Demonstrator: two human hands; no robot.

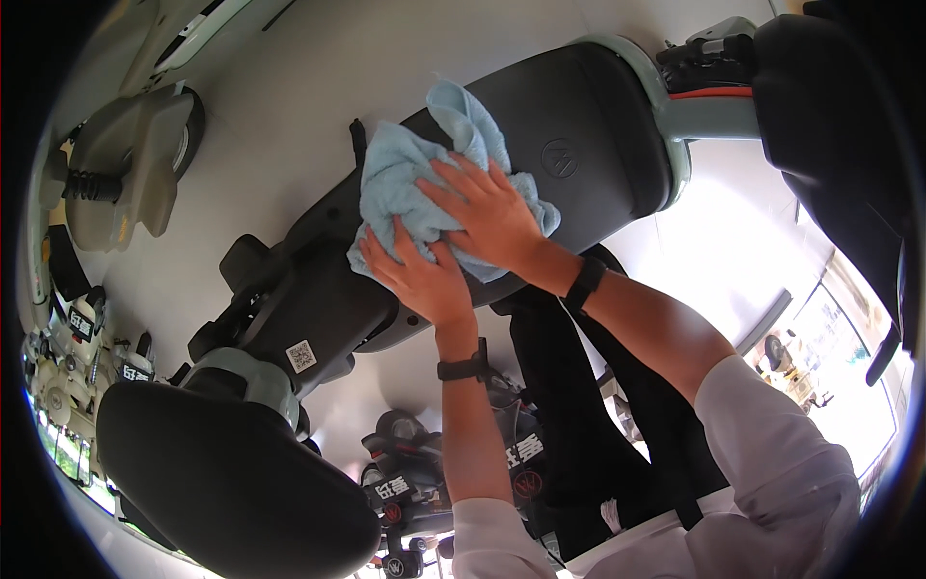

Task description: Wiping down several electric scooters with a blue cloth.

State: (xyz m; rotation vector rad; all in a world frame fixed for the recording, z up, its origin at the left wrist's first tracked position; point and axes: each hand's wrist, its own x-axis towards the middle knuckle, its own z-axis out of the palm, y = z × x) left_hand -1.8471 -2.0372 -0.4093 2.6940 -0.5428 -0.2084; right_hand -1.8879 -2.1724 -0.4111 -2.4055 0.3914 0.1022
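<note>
A crumpled light blue towel (400,179) lies over the middle of a long black seat (603,125) with an embossed round emblem and a grey-green rim at its right end. My left hand (424,280) rests on the towel's near part, its fingers apart and slightly bent. Beside it and to the right, my right hand (487,212) presses flat on the towel, its fingers spread. Part of the towel's edge stands up in a loose fold beyond the right hand. Dark bands circle both wrists.
A black panel with a square code sticker (301,356) continues left of the seat. A large rounded black pad (231,482) fills the lower left. Another dark padded form (830,125) is at the upper right. A beige vehicle part with a wheel (125,159) and several parked scooters stand around.
</note>
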